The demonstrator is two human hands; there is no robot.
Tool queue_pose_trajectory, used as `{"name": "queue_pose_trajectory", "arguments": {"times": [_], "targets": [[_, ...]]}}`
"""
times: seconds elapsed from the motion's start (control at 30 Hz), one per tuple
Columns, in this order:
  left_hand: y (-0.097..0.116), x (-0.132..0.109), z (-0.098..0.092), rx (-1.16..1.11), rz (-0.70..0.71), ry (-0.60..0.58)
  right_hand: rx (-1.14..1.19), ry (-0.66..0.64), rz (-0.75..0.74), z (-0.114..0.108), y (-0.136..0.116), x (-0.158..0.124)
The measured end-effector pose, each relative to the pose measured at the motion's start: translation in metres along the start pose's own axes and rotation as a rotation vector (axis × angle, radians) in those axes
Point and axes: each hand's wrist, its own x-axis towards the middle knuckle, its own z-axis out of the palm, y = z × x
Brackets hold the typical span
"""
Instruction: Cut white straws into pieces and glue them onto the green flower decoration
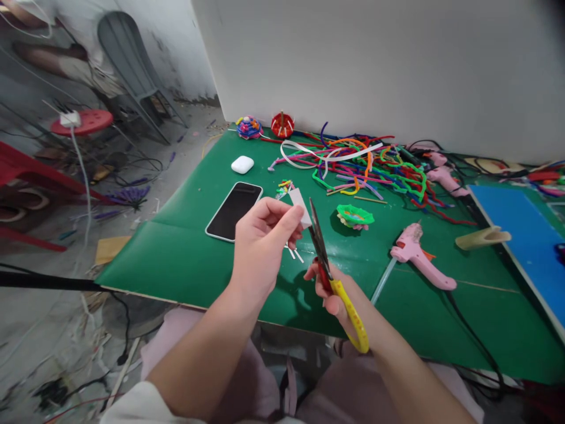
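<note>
My left hand (260,241) pinches a small white strip (301,206) between thumb and fingers, above the green table (176,253). My right hand (335,297) grips scissors (322,253) with red and yellow handles. Their dark blades point up and away, right beside the strip's edge. A few short white offcuts (295,253) lie on the table just below the strip.
A black phone (233,210) and a white earbud case (242,164) lie left of my hands. A pink glue gun (419,256), a small green craft piece (355,216) and a tangle of coloured pipe cleaners (375,165) lie to the right. A blue board (525,247) covers the far right.
</note>
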Motion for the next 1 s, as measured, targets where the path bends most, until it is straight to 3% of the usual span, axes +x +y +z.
{"name": "queue_pose_trajectory", "arguments": {"times": [0.13, 0.43, 0.87, 1.0], "targets": [[-0.002, -0.001, -0.001, 0.050, 0.036, -0.001, 0.084, -0.061, 0.015, 0.001, 0.009, 0.003], [-0.002, -0.002, 0.000, 0.118, 0.060, -0.005, 0.218, -0.064, 0.051, 0.001, 0.019, 0.006], [-0.002, -0.002, 0.000, 0.063, 0.013, -0.056, 0.204, -0.032, 0.052, 0.001, 0.012, 0.005], [-0.002, -0.002, 0.000, 0.062, 0.002, -0.056, 0.223, -0.078, 0.068, 0.001, 0.015, 0.006]]}}
